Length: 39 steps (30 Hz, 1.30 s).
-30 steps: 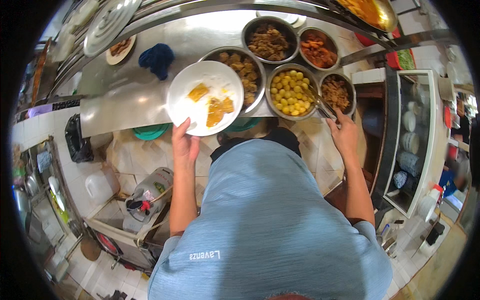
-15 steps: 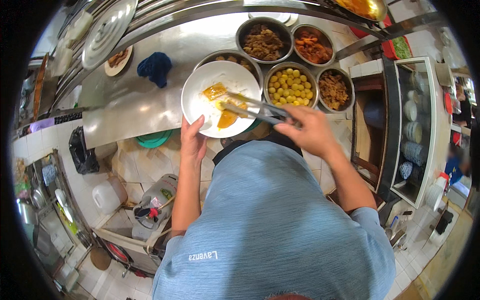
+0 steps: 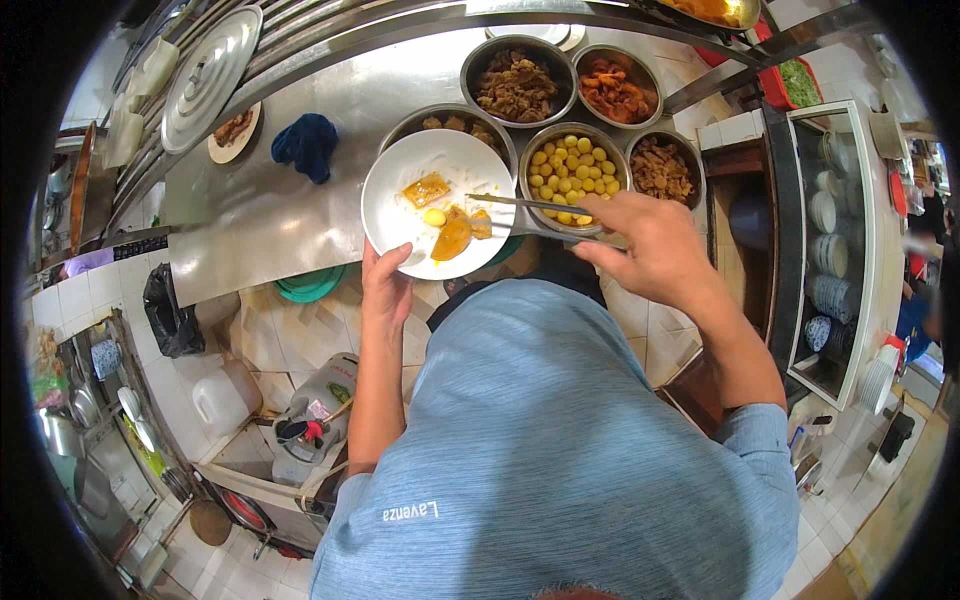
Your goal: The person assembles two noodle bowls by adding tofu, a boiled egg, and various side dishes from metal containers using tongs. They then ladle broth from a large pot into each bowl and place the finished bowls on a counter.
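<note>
My left hand [image 3: 388,282] grips the near rim of a white plate [image 3: 395,215], thumb on top. On the plate lie orange-brown pieces of food [image 3: 426,189] and a small yellow egg-like ball [image 3: 434,217]. A pair of metal tongs [image 3: 545,207] is held in my right hand [image 3: 648,245], its two tips spread apart over the food at the plate's right side. Just beyond the tongs stands a metal bowl of yellow balls [image 3: 572,170], beside a bowl of brown meat pieces [image 3: 662,170].
More food bowls stand behind, one with dark meat [image 3: 517,85], another with reddish pieces [image 3: 620,90]. A blue cloth [image 3: 306,147] lies on the steel counter [image 3: 235,235]. A metal rail [image 3: 420,28] crosses the far side. At right stands a glass-front dish cabinet [image 3: 828,250].
My right hand has drawn back to the right with the tongs, and their tips have parted. The yellow ball, earlier by the tips, lies free on the plate.
</note>
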### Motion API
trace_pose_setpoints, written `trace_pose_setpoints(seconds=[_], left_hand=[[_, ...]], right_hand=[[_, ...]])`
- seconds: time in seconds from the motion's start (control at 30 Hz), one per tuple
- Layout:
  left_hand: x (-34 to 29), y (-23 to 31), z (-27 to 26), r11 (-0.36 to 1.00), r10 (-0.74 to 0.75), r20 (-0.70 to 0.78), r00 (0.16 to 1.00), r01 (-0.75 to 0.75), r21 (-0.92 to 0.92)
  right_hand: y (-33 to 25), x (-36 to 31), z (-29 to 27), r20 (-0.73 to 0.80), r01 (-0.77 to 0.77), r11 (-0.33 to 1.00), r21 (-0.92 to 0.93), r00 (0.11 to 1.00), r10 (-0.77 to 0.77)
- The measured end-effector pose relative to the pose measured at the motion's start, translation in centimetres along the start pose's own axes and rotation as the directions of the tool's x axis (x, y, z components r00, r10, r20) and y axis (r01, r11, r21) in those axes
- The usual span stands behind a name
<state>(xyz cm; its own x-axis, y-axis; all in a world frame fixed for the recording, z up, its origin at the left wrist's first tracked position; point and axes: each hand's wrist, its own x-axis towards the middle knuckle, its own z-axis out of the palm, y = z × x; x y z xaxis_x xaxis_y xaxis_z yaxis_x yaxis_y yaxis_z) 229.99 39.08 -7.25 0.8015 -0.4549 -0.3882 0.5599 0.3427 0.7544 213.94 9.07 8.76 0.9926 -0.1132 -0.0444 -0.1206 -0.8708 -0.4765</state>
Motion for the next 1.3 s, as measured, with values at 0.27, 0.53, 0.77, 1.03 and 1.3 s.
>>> trace_pose_setpoints(seconds=[0.27, 0.53, 0.77, 1.03, 1.3], left_hand=[[-0.5, -0.6, 1.3, 1.0, -0.005, -0.016, 1.0, 0.005, 0.003], [-1.4, -0.1, 2.0, 0.998, 0.009, -0.025, 1.0, -0.007, 0.059], [-1.0, -0.3, 2.5, 0.999, -0.003, 0.003, 1.0, 0.003, 0.032], [-1.4, -1.7, 2.3, 0.998, -0.034, -0.031, 0.999, 0.032, -0.053], [-4.1, -1.3, 1.6, 1.0, 0.015, -0.093, 0.996, -0.017, -0.022]], right_hand=[[-0.8, 0.1, 4.9, -0.1, 0.16, 0.984, 0.078, 0.983, -0.152], [0.3, -2.2, 0.2, 0.031, -0.007, 0.998, -0.055, 0.999, 0.009], [1.9, -2.6, -0.3, 0.04, -0.033, 0.998, -0.061, 0.999, 0.036], [16.1, 0.2, -2.8, -0.327, -0.504, 0.863, 0.008, 0.814, 0.479], [31.2, 5.5, 1.9, -0.06, -0.708, 0.517, 0.481, 0.562, 0.825]])
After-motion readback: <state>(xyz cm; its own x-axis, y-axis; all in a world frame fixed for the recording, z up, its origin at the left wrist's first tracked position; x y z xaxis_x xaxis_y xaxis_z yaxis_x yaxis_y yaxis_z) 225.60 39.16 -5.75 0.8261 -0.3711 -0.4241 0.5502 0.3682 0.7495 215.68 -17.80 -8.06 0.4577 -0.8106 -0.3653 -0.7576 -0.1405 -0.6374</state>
